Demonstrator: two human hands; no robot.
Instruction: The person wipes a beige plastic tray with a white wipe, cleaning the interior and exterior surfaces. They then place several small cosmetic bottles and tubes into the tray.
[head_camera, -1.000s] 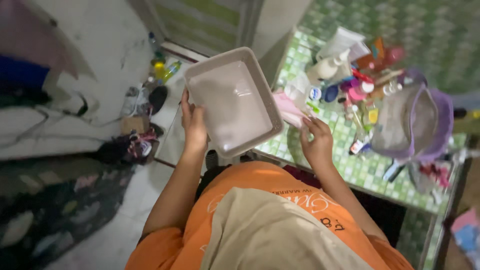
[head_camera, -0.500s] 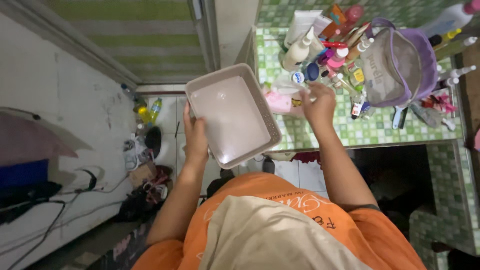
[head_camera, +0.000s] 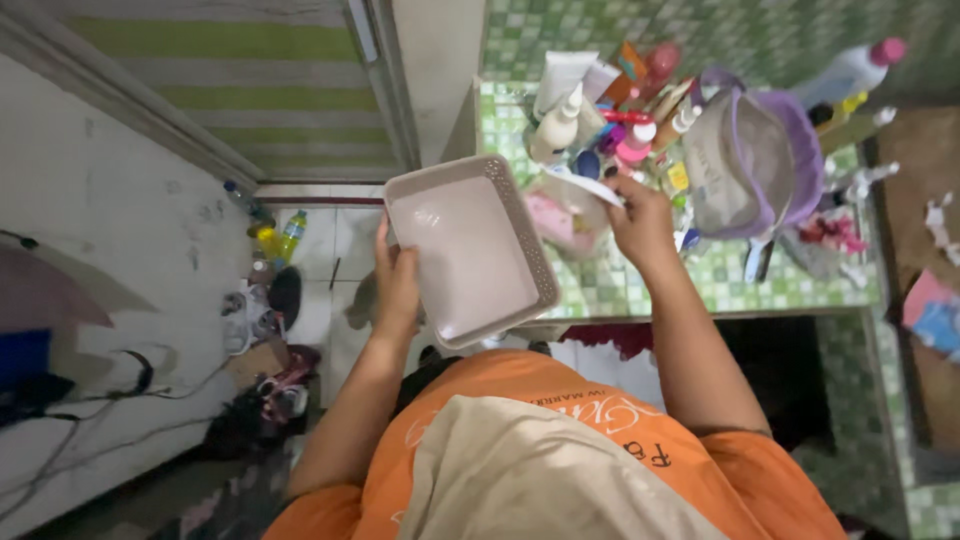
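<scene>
Head view, our stock: left hand (head_camera: 397, 285) grips empty beige basket (head_camera: 470, 247) by its edge; right hand (head_camera: 640, 222) pinches white tube (head_camera: 585, 187) above cluttered green-tiled counter (head_camera: 640, 285).

Bottles (head_camera: 600, 110) + purple bag (head_camera: 755, 165) crowding counter (head_camera: 800, 290); front strip bare.

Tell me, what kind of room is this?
Probably a room in a home, at a tiled counter used for toiletries. Bottles crowd it beside a purple bag. The left hand holds a tray; the right hand holds a small white item.
</scene>
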